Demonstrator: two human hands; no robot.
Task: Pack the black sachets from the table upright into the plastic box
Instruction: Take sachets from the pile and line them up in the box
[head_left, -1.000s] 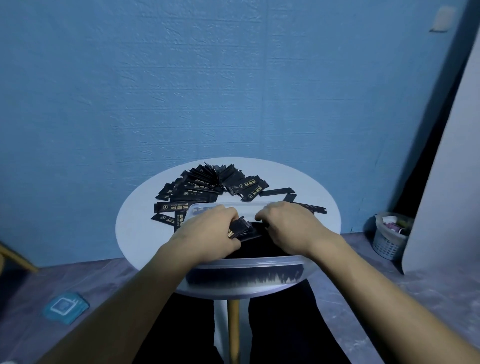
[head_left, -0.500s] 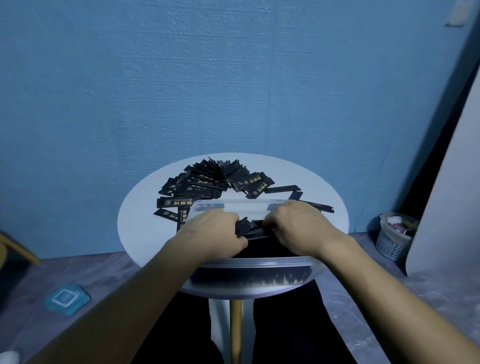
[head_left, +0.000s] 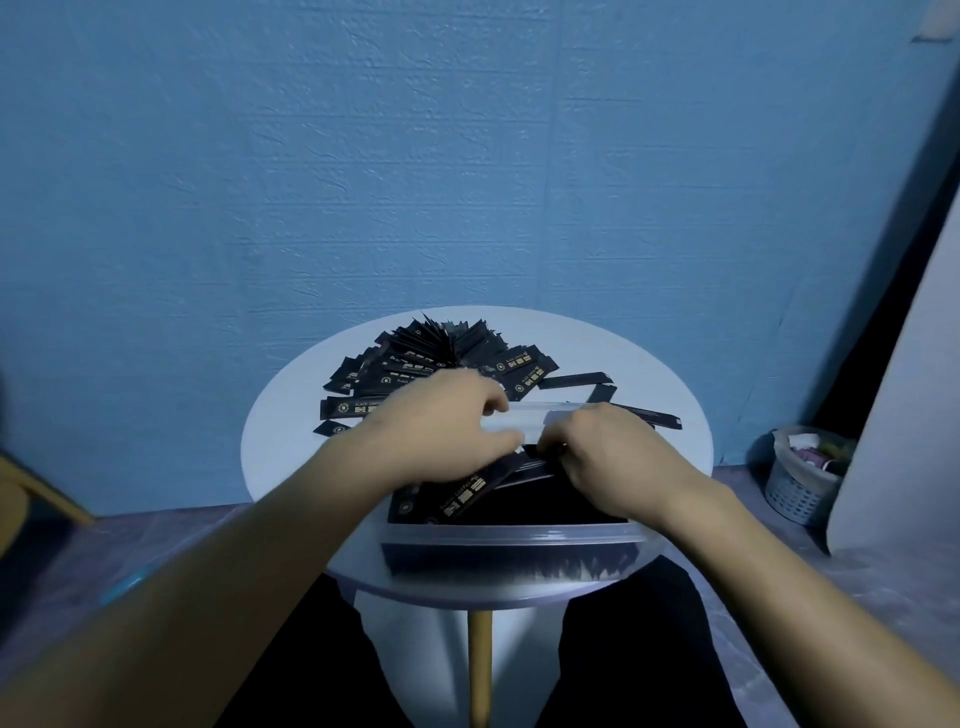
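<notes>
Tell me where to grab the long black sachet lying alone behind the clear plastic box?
Pinch the long black sachet across its narrow width at its middle, from above. It lies flat on the round white table, so probably only its long edges offer a hold, and nothing covers it there.

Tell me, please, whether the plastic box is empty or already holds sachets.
Not empty: black sachets show inside the plastic box, through its front wall and above its rim.
</notes>
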